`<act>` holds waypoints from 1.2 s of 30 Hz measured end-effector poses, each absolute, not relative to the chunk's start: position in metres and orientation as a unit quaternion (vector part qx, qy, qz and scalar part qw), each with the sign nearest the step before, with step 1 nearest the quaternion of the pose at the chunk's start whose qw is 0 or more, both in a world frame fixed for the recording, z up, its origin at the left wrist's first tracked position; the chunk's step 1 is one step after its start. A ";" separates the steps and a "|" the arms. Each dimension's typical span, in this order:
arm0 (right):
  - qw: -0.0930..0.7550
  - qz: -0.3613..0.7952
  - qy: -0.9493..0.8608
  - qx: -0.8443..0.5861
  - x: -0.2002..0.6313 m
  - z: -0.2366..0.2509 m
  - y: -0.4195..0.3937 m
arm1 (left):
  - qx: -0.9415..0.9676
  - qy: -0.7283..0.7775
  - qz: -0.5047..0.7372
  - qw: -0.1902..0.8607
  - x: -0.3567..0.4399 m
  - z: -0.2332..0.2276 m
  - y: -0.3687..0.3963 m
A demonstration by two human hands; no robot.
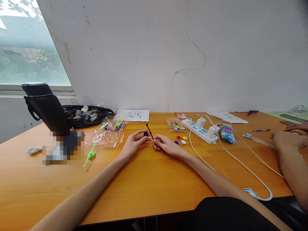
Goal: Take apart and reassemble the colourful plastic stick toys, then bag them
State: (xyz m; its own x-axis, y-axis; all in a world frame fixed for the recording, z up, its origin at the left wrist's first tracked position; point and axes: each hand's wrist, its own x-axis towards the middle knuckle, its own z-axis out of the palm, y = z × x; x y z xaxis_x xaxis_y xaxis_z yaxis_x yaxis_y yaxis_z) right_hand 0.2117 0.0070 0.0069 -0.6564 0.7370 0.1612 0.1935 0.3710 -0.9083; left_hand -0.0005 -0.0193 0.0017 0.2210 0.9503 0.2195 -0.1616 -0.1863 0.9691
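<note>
Between thumb and fingers of my left hand [136,141] is a small black disc [145,134]. A thin black arrow-tipped stick [149,128] slants up from the fingertips of my right hand [163,144], which are pinched around its lower end. Something small and white shows where the two hands nearly meet; I cannot make out what it is. Just right of my right hand lie several small round pieces, among them a red one [178,138], a yellow one [184,138] and a white one [183,142].
A green arrow-shaped piece [90,155] and a clear bag [108,136] of coloured parts lie left. Further left stands a black flask [48,109]. A white power strip [201,130] with trailing cables is on the right, near another person's hand [288,142].
</note>
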 end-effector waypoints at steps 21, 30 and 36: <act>0.243 0.333 -0.845 -0.340 0.210 0.024 -0.007 | 0.579 0.348 0.506 0.537 0.003 0.006 -0.024; 0.242 0.263 -0.868 -0.346 0.212 0.023 -0.006 | 0.586 0.345 0.510 0.527 0.006 0.009 -0.028; 0.220 0.235 -0.883 -0.342 0.213 0.022 -0.007 | 0.597 0.347 0.500 0.522 0.005 0.004 -0.024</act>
State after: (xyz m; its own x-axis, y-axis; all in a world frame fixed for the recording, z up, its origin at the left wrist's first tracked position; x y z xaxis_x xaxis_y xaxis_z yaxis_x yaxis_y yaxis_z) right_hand 0.2128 -0.0066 0.0225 -0.6687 0.7077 0.2282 0.5009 0.6555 -0.5652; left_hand 0.0053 -0.0238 0.0041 0.2577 0.9372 0.2351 -0.1071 -0.2141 0.9709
